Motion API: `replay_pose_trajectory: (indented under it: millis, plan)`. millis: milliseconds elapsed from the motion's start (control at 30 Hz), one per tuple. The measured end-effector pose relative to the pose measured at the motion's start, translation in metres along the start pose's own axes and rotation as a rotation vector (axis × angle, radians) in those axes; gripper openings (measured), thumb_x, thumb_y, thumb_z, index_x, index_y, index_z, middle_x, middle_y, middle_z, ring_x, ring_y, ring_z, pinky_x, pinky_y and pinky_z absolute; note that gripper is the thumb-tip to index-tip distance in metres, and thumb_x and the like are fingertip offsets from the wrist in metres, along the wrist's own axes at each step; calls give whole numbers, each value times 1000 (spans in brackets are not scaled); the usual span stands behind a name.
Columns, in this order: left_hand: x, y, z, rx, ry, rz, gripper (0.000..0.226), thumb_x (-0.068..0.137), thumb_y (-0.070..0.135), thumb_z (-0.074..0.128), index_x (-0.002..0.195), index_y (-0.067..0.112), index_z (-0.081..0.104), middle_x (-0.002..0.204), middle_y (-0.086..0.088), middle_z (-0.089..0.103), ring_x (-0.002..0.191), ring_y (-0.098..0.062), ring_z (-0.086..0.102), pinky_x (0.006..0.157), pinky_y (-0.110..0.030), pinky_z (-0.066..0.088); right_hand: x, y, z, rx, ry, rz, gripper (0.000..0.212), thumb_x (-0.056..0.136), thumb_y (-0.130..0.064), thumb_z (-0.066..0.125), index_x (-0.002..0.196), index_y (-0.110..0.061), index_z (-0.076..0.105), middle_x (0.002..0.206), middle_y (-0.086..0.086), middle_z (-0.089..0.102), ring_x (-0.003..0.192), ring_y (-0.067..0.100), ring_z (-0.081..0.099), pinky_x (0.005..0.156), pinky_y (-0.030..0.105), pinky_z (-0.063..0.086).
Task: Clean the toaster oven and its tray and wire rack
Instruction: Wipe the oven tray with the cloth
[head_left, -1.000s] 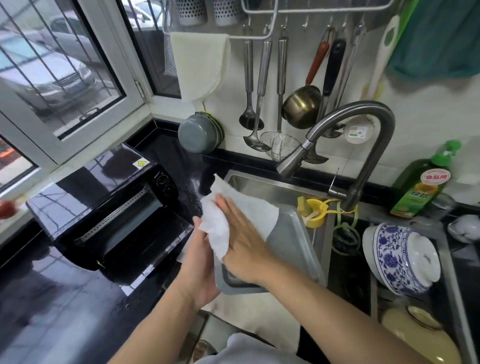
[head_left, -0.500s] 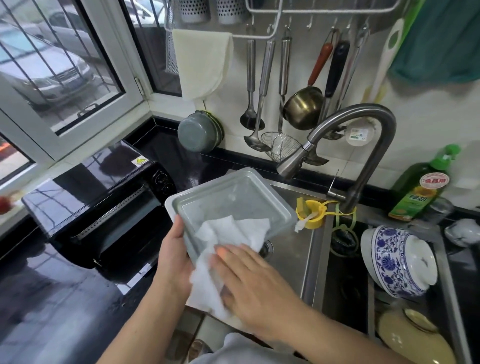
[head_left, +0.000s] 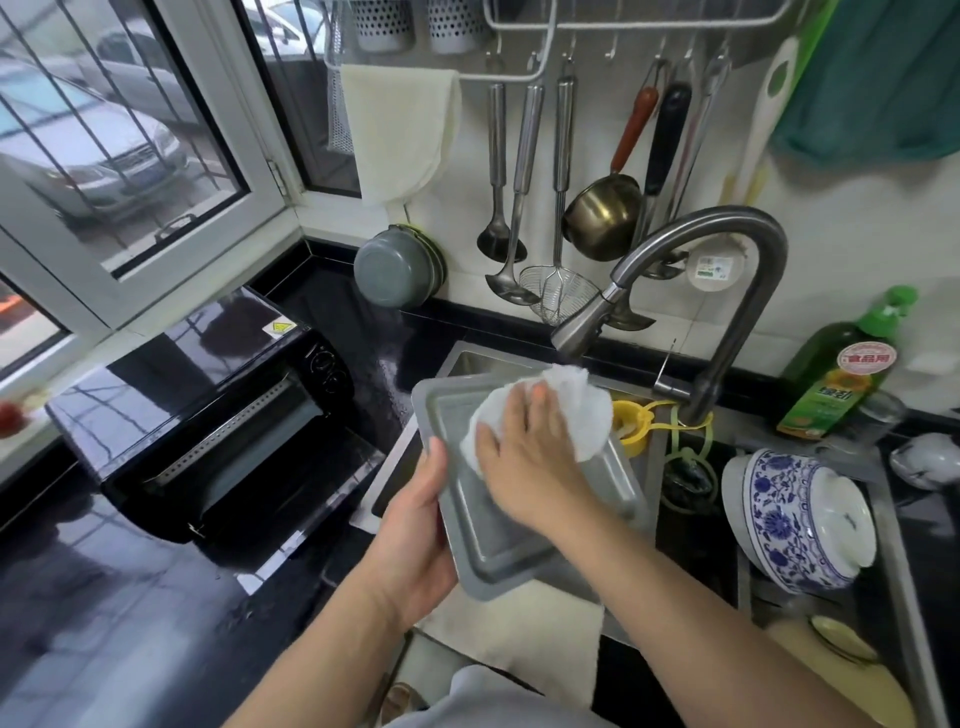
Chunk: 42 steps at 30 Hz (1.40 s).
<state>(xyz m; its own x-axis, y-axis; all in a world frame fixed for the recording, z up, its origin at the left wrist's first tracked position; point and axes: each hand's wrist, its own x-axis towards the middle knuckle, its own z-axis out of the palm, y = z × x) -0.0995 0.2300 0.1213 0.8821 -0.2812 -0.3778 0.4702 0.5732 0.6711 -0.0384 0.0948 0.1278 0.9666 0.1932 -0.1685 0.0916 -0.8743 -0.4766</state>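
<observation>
Here the tray (head_left: 524, 540) is held over the sink (head_left: 470, 361), gripped along its left edge by the left hand (head_left: 415, 535), whose thumb is curled over the rim while the fingers are hidden beneath. The tray's long axis runs away from the body, from the near corner just under the left hand to the far edge below the faucet (head_left: 691, 291). The right hand (head_left: 524, 457) is laid flat on the tray's surface, fingers straight and spread, pressing a white wipe (head_left: 576, 415) that bunches out beyond the fingertips toward the far right corner. That hand is the nearer one to the unwiped stretch, which is judged to lie back toward the wrist, so the coming stroke would be drawn along the long axis. Which face of the tray is being wiped cannot be told with certainty, though a raised panel suggests the underside. Much of the middle is covered by the palm and wipe. Left of the left hand, on the counter (head_left: 104, 597), the toaster oven (head_left: 208, 410) stands with its door dropped open; its inside is dark, and no wire rack can be made out.
</observation>
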Motion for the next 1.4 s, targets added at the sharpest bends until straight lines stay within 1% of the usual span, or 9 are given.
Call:
replay_pose_trajectory:
  millis: [167,333,433,567,800,967,1100,1200,1400]
  plan:
    - [3,16,-10,-90,67,-33,73,101,67,42,143,12,62,149,-18,58,140,-32,54,113,-47,48,-34,-14,16,80,-85,-563,60,105,-37,20,161,-19,7,166,-11,-8,147,-5,-19,124,29,-7]
    - [2,36,-29,-155,67,30,78,102,72,38,142,10,63,152,-20,54,142,-38,51,112,-55,47,-68,10,12,-16,-119,-760,50,105,-37,38,152,-20,42,161,-8,33,151,1,15,125,30,9]
    - [5,37,-26,-178,38,21,78,102,72,38,140,9,64,150,-20,55,141,-38,51,109,-54,48,-82,18,8,-36,-30,-778,43,103,-39,45,142,-22,53,142,-8,52,134,12,43,119,32,25]
    - [7,38,-27,-147,44,66,71,104,69,39,143,14,63,151,-17,56,140,-37,53,105,-54,51,-74,34,-11,-110,48,-627,36,105,-43,36,124,-25,59,117,-9,53,111,15,47,98,35,43]
    - [6,41,-25,-136,75,120,66,103,68,40,139,20,67,147,-12,61,135,-34,59,98,-52,56,-59,91,-28,-417,323,-329,28,104,-35,38,93,-24,61,96,-12,56,98,12,54,118,56,23]
    - [9,25,-6,-145,88,34,76,100,73,42,137,12,68,145,-19,61,134,-39,59,100,-53,55,-86,33,14,-3,167,-435,25,100,-34,43,101,-22,65,104,-8,57,98,18,53,88,38,45]
    - [4,22,-5,-145,56,-60,93,94,82,40,133,3,69,139,-26,63,129,-40,62,99,-50,55,-74,-2,11,117,19,-555,43,105,-42,32,121,-18,63,128,-3,55,119,15,46,111,35,38]
    - [-6,26,-1,-65,-1,-54,91,95,80,39,145,7,59,149,-25,55,141,-38,52,109,-50,50,-48,4,-11,-73,-13,-657,53,107,-42,24,155,-21,31,164,-10,16,150,6,4,119,20,-8]
    - [-12,18,4,126,58,90,52,110,49,45,149,17,55,147,-22,58,136,-36,57,100,-41,56,-7,-6,-17,-160,120,-659,45,106,-29,35,150,-18,42,154,0,36,142,20,29,119,37,21]
